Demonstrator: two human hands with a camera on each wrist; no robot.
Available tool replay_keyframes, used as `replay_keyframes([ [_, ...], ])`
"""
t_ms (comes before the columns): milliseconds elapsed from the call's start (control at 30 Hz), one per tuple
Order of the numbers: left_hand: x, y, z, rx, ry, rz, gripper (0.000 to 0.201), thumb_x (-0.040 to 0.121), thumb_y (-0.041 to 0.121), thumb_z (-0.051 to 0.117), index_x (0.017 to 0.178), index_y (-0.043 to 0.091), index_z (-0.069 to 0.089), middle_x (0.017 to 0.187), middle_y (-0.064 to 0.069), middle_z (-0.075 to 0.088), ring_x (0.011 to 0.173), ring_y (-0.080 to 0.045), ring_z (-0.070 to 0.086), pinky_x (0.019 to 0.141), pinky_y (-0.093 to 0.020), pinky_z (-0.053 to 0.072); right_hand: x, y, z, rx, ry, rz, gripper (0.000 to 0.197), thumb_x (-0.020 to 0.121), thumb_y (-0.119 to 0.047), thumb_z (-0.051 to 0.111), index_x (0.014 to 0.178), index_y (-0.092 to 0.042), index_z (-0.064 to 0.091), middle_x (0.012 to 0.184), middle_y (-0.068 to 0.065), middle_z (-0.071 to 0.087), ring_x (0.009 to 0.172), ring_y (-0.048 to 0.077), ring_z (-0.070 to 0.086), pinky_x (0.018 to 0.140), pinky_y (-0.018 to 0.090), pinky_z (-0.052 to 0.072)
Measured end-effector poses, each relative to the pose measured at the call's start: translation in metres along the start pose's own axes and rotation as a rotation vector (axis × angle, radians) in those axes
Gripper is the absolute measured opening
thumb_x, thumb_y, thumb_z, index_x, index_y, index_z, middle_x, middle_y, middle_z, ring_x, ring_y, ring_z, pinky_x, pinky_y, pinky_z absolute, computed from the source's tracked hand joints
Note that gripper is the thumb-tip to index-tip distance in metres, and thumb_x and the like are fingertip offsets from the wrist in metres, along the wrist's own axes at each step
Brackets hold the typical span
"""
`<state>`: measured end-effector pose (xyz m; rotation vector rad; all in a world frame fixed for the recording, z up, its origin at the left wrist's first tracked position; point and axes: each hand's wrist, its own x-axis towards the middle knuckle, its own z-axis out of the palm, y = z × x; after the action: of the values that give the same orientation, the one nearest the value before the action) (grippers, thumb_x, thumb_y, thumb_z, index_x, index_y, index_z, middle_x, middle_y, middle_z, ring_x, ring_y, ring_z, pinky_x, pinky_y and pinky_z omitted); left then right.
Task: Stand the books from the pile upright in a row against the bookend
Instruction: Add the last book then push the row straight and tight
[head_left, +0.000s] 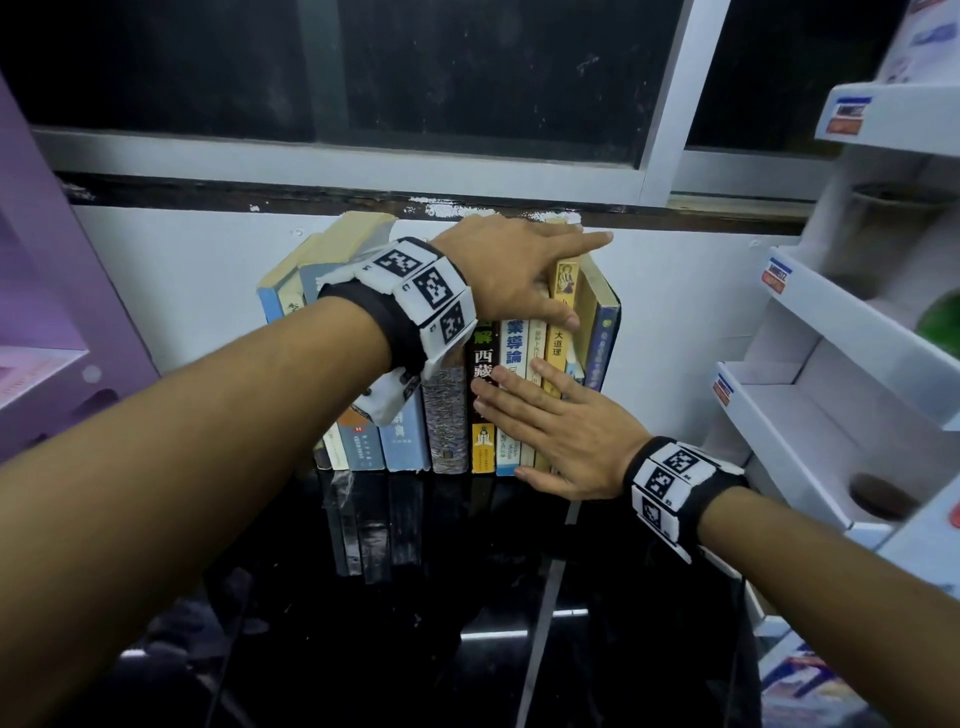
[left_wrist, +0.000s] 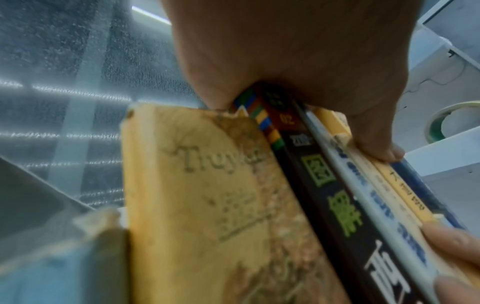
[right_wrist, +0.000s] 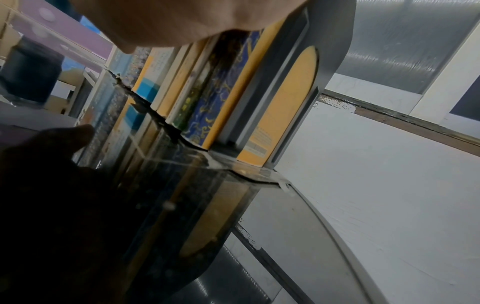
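Several books stand upright in a row on the black glossy table (head_left: 467, 597), spines toward me: light blue ones (head_left: 400, 436), a grey mottled one (head_left: 445, 421), a black-spined one (head_left: 484, 364), a yellow one (head_left: 558, 343) and a dark blue one (head_left: 605, 338) at the right end. A grey metal bookend (right_wrist: 335, 41) with an arched cutout backs that end. My left hand (head_left: 524, 275) lies over the book tops with straight fingers, its thumb (left_wrist: 376, 144) pressing the spines. My right hand (head_left: 545, 426) presses flat against the lower spines. Books at the left end (head_left: 291, 291) lean.
A white wall and a window sill (head_left: 363, 192) run right behind the row. White cardboard shelving (head_left: 857, 322) stands close on the right, a purple cabinet (head_left: 52, 312) on the left. The table in front of the books reflects them.
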<state>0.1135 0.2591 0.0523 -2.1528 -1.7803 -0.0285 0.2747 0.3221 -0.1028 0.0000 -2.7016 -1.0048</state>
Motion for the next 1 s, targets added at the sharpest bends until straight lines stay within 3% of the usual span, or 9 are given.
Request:
replay_keyframes([
  [200, 0.001, 0.006, -0.005, -0.001, -0.023, -0.006, 0.085, 0.085, 0.069, 0.047, 0.153, 0.036, 0.007, 0.161, 0.006, 0.019, 0.132, -0.029, 0.045, 0.099, -0.044, 0.042, -0.001, 0.002, 0.004, -0.015, -0.014, 0.002, 0.078, 0.096, -0.053, 0.035, 0.155, -0.01, 0.01, 0.163, 0.009, 0.001, 0.151, 0.023, -0.003, 0.121, 0.045, -0.006],
  [400, 0.003, 0.005, -0.006, 0.025, -0.021, 0.028, 0.085, 0.087, 0.066, 0.047, 0.154, 0.032, 0.008, 0.16, 0.001, 0.021, 0.125, -0.031, 0.051, 0.092, -0.041, 0.046, -0.001, 0.005, 0.005, -0.013, -0.009, 0.003, 0.078, 0.095, -0.052, 0.036, 0.155, -0.01, 0.009, 0.163, 0.008, 0.001, 0.151, 0.023, -0.002, 0.121, 0.045, -0.006],
  [1000, 0.008, -0.003, 0.004, -0.059, 0.008, 0.111, 0.088, 0.084, 0.061, 0.056, 0.153, 0.021, 0.02, 0.157, -0.007, 0.03, 0.13, -0.031, 0.047, 0.102, -0.041, 0.042, -0.003, 0.001, 0.0, 0.034, -0.03, 0.015, 0.079, 0.094, -0.053, 0.037, 0.155, -0.011, 0.01, 0.163, 0.008, 0.0, 0.151, 0.023, -0.004, 0.121, 0.046, -0.005],
])
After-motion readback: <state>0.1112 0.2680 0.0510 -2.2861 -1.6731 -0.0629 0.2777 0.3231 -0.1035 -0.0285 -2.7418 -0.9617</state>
